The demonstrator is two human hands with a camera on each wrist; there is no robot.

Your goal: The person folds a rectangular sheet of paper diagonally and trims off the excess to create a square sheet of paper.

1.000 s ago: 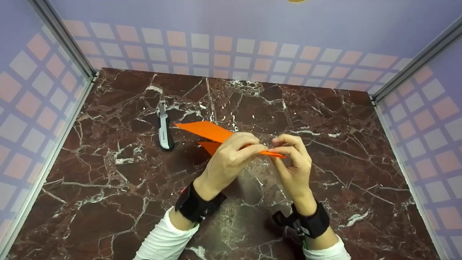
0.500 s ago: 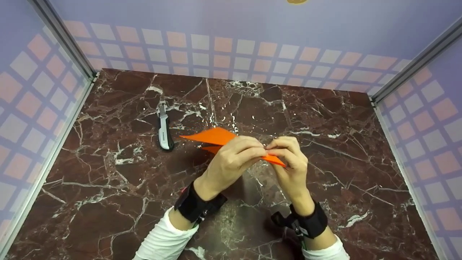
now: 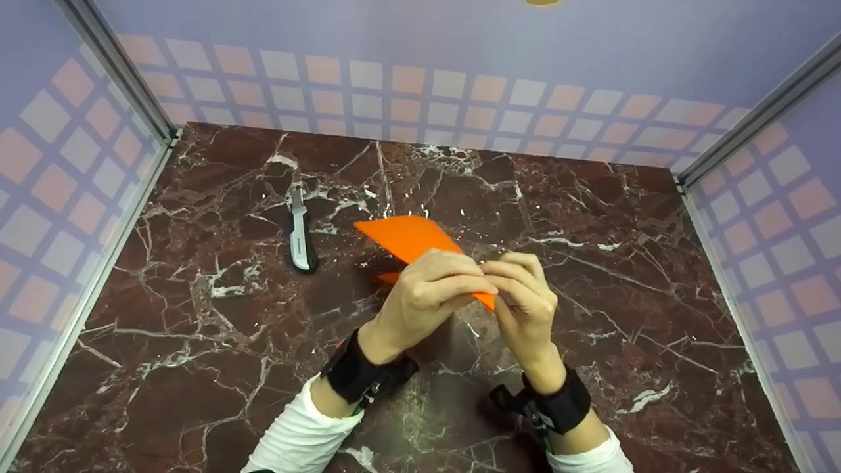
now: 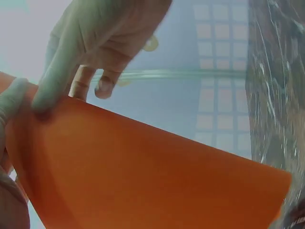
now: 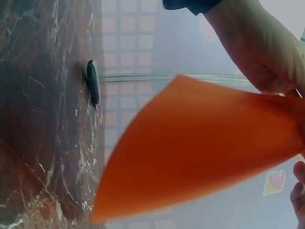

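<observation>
An orange sheet of paper (image 3: 409, 235), bent or folded over, is held up above the marble table between both hands. My left hand (image 3: 433, 289) pinches it near its right end, thumb and fingers along the edge. My right hand (image 3: 527, 299) pinches the narrow right tip, its fingertips right beside the left ones. In the left wrist view the orange paper (image 4: 143, 167) spreads broad and smooth below the fingers. The right wrist view shows the same paper (image 5: 200, 148) with its wide end hanging free toward the table. Part of it is hidden behind the left hand.
A utility knife (image 3: 300, 236) with its blade out lies on the marble table (image 3: 197, 368), left of the paper. Small white scraps (image 3: 424, 211) are scattered behind the hands. Tile-patterned panels (image 3: 407, 79) close off the back and both sides.
The paper's wide left end has shifted right and tilted, showing more of its face. The right hand has moved slightly left, closer to the left hand; less of the tip shows.
</observation>
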